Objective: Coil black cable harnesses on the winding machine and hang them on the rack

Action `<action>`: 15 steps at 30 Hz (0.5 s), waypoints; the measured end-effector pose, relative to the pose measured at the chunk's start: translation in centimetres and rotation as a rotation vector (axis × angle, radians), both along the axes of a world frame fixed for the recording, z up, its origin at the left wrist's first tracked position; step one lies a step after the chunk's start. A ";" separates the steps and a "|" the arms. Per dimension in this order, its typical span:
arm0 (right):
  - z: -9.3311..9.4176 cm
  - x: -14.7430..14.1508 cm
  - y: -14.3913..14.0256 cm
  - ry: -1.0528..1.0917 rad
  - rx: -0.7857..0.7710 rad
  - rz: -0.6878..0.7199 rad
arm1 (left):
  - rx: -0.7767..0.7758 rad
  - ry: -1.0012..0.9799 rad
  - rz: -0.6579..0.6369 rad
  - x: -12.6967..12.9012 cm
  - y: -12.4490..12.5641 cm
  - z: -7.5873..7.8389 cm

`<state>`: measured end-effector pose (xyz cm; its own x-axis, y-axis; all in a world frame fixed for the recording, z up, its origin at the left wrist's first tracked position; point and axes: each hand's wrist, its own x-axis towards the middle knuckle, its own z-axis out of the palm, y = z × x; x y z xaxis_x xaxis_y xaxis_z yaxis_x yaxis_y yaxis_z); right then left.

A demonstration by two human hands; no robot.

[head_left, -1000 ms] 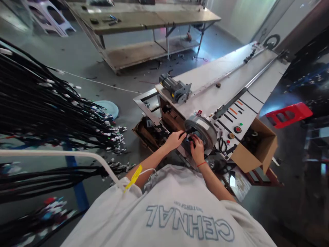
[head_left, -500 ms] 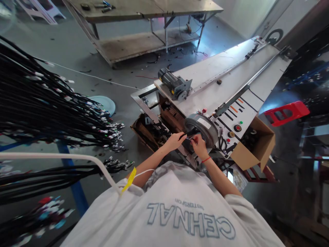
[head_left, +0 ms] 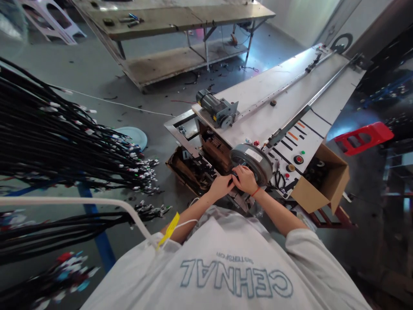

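One dark strip (head_left: 232,173): down at the front of the grey wheel (head_left: 265,161), mostly hidden by fingers, so can't say what it's made of.
Left hand (head_left: 222,186): narrow, thumb and fingers pinched together, pretty surely on that dark strip.
Right hand (head_left: 247,180): bent over from the other side, tips tucked right up against the left ones; can't tell what's gripped, or how tightly.
Grey wheel: at the near edge of the white-topped bench (head_left: 253,127), white label (head_left: 254,154) on the rim, partly covered by the right hand.
Step in hand: fiddly two-handed fingertip work at the wheel's front, judging by how close together everything sits.
Next move: calls for a small, steady pinch and, honestly, a clearer look under those fingers, plus care not to snag on the rim.
Motor (head_left: 209,102): up on the bench corner, beyond the left hand, well apart from the action.
Long metal rail (head_left: 292,122): running from near the wheel toward the far end.
Red button (head_left: 298,159): right of the wheel, untouched.
Cardboard box (head_left: 308,200): open, beside the bench on the right.
Black cables (head_left: 64,125): hanging in thick bunches, way off left.
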<state>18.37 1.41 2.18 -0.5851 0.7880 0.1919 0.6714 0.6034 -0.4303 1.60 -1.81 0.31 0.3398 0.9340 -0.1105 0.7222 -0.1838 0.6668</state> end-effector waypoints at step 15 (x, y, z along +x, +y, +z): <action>5.1 10.2 2.7 0.642 -0.390 -0.608 | 0.132 0.338 0.051 8.7 6.5 0.5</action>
